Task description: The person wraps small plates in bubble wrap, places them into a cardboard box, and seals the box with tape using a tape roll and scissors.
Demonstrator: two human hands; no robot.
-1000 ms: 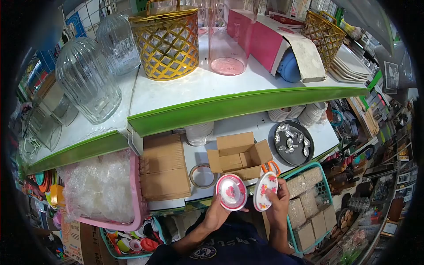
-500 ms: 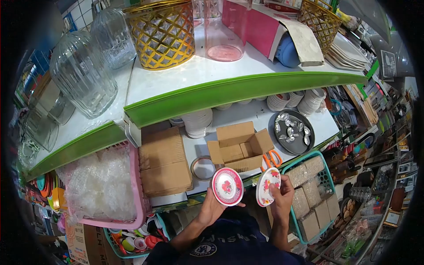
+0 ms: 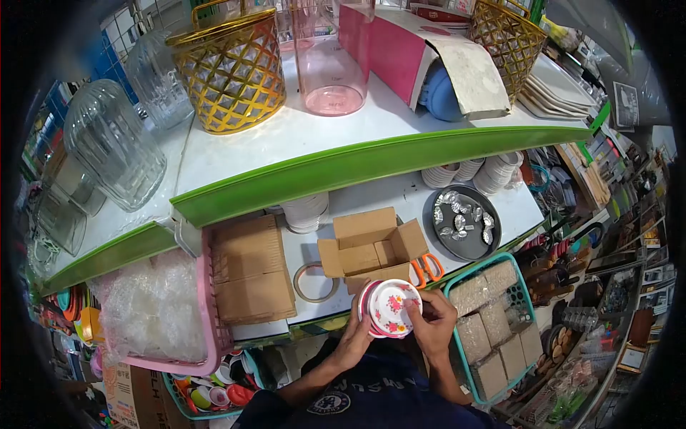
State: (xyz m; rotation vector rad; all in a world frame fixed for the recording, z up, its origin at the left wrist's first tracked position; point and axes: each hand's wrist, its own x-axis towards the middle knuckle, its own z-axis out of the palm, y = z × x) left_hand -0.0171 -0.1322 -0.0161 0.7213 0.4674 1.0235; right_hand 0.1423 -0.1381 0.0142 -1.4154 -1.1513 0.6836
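Observation:
Two small round dishes with a floral print are together in front of my chest. The nearer white dish point(image 3: 391, 306) has red and yellow flowers, and my right hand point(image 3: 433, 323) grips its right side with the thumb on its face. Behind it and to its left shows the pink rim of the other dish point(image 3: 363, 300), mostly hidden. My left hand point(image 3: 353, 342) is closed around that dish's lower left side. Just beyond the dishes stands an open cardboard box point(image 3: 359, 261), with nothing seen inside. Orange-handled scissors point(image 3: 427, 269) lie close to my right hand.
A roll of tape point(image 3: 316, 282) and flattened cardboard point(image 3: 250, 275) lie on the left. A dark round pan point(image 3: 466, 243) holds foil cups. Wrapped blocks fill a teal basket point(image 3: 452, 292); bubble wrap fills a pink basket point(image 3: 209, 314). The green-edged shelf point(image 3: 371, 151) overhangs the counter.
My hands have come together, bringing the two separate dishes against each other, with the right-hand dish now in front. The camera view has shifted slightly.

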